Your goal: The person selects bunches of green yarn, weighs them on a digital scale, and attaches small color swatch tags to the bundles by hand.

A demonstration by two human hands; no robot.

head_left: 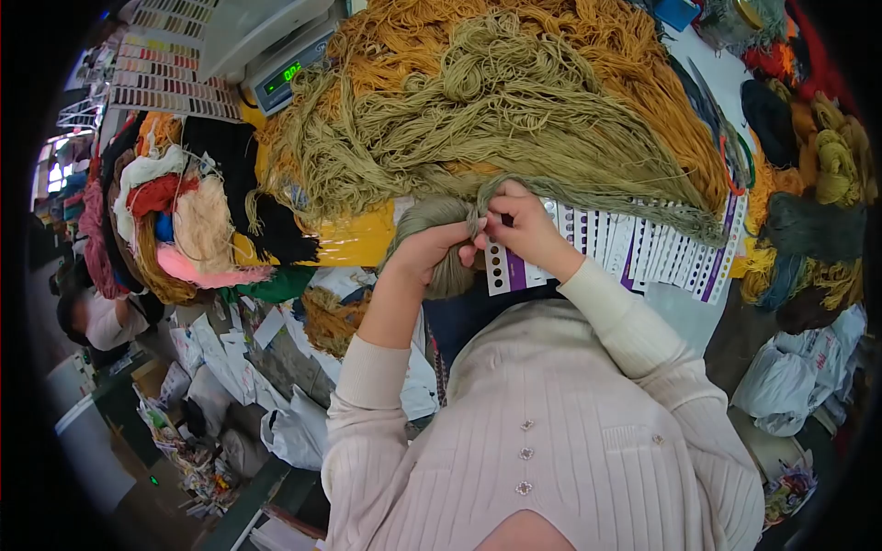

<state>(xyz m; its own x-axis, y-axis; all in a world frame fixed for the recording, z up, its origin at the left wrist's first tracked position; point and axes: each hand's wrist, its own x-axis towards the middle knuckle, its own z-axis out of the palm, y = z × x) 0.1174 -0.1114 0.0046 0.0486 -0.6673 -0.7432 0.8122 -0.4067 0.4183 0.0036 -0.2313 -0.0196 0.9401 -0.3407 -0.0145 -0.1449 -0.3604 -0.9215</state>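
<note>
A grey-green yarn skein (447, 273) hangs bunched at the table's front edge, with my left hand (430, 248) closed around its upper part. Beside it, touching the same yarn, is my right hand (525, 223), its fingers pinched on a strand near the skein's neck. Behind both hands lies a wide heap of olive-green yarn (496, 101), on top of orange yarn (625, 55). White cards with holes and purple strips (597, 241) lie under the right forearm. The fingertips of both hands almost meet at the twisted yarn.
A scale (294, 69) with a green display stands at the back left, near colour sample cards (165, 64). Mixed skeins (197, 216) lie at left, more (818, 220) at right. Scissors (726, 138) lie right of the heap. Another person (108, 317) is at far left.
</note>
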